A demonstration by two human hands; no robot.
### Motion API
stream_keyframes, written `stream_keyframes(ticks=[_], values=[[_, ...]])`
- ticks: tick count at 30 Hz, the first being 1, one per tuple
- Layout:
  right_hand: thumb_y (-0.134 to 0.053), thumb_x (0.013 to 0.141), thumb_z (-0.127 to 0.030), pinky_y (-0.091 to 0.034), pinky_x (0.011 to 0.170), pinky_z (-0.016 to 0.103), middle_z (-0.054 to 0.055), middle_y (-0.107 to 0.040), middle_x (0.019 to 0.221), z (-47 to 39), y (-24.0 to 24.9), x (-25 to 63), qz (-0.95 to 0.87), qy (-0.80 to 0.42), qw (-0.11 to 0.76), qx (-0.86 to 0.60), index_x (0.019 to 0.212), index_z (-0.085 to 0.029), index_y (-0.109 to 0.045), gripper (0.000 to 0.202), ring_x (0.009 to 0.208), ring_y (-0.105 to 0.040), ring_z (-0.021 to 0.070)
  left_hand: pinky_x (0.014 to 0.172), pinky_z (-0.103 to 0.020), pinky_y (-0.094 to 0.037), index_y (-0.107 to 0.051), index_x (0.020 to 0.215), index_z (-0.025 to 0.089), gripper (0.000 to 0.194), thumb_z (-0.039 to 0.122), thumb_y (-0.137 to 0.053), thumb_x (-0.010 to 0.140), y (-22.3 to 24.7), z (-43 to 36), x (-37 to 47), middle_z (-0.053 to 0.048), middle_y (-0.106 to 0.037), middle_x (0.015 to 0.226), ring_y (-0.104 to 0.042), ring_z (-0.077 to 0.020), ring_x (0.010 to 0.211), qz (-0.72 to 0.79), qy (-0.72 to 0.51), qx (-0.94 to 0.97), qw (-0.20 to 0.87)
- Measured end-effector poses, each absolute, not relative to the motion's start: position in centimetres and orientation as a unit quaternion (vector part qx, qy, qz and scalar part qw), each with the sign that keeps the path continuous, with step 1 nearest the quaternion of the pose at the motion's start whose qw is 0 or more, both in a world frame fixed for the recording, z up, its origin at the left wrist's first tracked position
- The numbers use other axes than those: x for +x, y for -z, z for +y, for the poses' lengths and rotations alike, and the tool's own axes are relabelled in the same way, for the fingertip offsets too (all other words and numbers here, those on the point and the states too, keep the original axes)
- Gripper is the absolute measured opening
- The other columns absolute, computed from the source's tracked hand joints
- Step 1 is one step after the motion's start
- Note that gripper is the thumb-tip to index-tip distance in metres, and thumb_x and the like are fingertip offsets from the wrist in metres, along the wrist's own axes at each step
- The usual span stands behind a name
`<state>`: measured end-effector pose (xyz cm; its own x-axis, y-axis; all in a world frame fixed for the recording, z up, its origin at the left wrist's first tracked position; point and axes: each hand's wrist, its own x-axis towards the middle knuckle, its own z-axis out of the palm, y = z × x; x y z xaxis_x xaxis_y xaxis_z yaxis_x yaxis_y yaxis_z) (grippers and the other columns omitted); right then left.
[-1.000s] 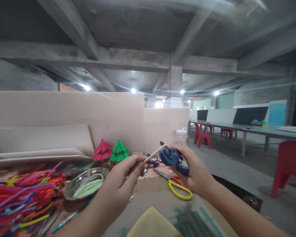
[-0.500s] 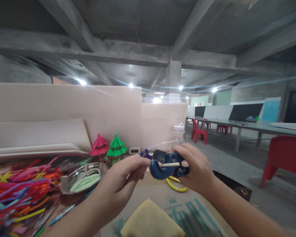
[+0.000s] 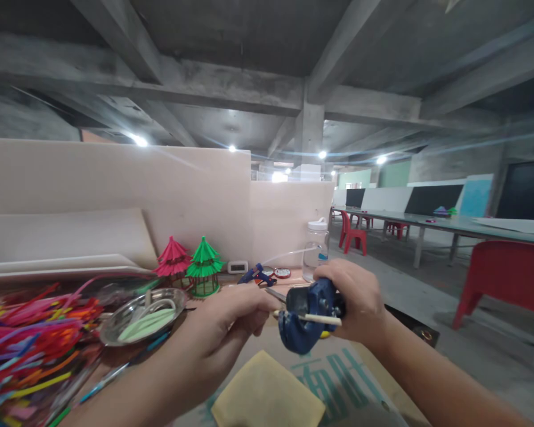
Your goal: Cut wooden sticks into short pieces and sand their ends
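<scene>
My right hand (image 3: 356, 296) grips a dark blue hand cutter (image 3: 305, 326) with a hooked lower jaw and a dark upper part. A thin pale wooden stick (image 3: 323, 319) lies across the jaw. My left hand (image 3: 238, 314) is closed, its thumb and fingers pinching the stick's left end beside the jaw. A grey pointed tip (image 3: 273, 293) shows behind the cutter; I cannot tell what it belongs to. Under the hands lies a folded yellow cloth (image 3: 267, 391) on a printed board (image 3: 338, 379). A bit of a yellow thing (image 3: 324, 334) shows beneath the cutter.
Colourful pipe cleaners (image 3: 35, 338) heap at left, beside a metal dish (image 3: 111, 329). Pink (image 3: 172, 258) and green (image 3: 204, 261) model pavilions, a small clock (image 3: 237, 267), a blue glue gun (image 3: 253, 274) and a clear bottle (image 3: 315, 255) stand along the back. A red chair (image 3: 509, 284) is at right.
The cutter has turned and dropped slightly in my right hand, and the stick's right end now shows past the jaw. The view has shifted a little; the glue gun is more visible.
</scene>
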<state>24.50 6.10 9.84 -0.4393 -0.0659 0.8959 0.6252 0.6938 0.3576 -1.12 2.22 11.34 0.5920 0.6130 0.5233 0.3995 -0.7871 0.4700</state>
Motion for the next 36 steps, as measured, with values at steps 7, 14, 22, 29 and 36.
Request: stream_keyframes(ticks=[7,14,22,29,36], values=[[-0.055,0.079,-0.02,-0.045,0.055,0.027,0.002,-0.068,0.069,6.8,-9.3,24.3,-0.78,0.308,0.51,-0.191,0.091,-0.022,-0.054,0.013,0.058,-0.064,0.0169,0.066,-0.025,-0.043,-0.066,0.097,0.021,0.025,0.014,-0.043,0.092,-11.2,2.3,-0.8,-0.001,-0.061,0.079,-0.054,-0.0155,0.073,0.3,-0.364,0.866,0.166],[-0.058,0.077,-0.02,-0.044,0.056,0.029,0.001,-0.065,0.062,8.0,-8.2,24.8,-0.785,0.319,0.478,-0.232,0.086,-0.024,-0.057,0.011,0.057,-0.064,0.0189,0.066,-0.026,-0.042,-0.066,0.099,0.018,0.026,0.031,-0.044,0.097,-10.7,4.0,-0.4,-0.002,-0.059,0.078,-0.053,-0.0167,0.074,0.339,-0.378,0.832,0.222],[-0.057,0.091,-0.04,-0.046,0.058,0.028,0.004,-0.067,0.077,9.1,-8.9,24.7,-0.751,0.149,0.529,-0.366,0.096,-0.021,-0.058,0.019,0.065,-0.063,0.019,0.061,-0.025,-0.042,-0.063,0.096,0.016,0.032,0.047,-0.054,0.096,-11.3,4.7,-0.7,0.0,-0.06,0.071,-0.052,-0.0139,0.065,0.309,-0.429,0.772,0.352],[-0.059,0.088,-0.056,-0.048,0.068,0.033,0.003,-0.067,0.081,10.2,-8.6,24.8,-0.752,-0.045,0.499,-0.429,0.1,-0.021,-0.061,0.037,0.073,-0.062,0.0211,0.067,-0.028,-0.049,-0.061,0.092,0.016,0.037,0.053,-0.067,0.089,-11.7,4.2,-0.5,-0.003,-0.069,0.073,-0.063,-0.0154,0.07,0.272,-0.458,0.729,0.43],[-0.058,0.082,-0.072,-0.052,0.069,0.036,0.006,-0.068,0.081,10.4,-7.6,23.6,-0.756,-0.279,0.454,-0.379,0.104,-0.017,-0.064,0.06,0.078,-0.065,0.0232,0.064,-0.027,-0.056,-0.059,0.085,0.017,0.045,0.052,-0.085,0.072,-12.3,4.9,-1.4,0.0,-0.069,0.077,-0.067,-0.0143,0.066,0.309,-0.564,0.607,0.467]])
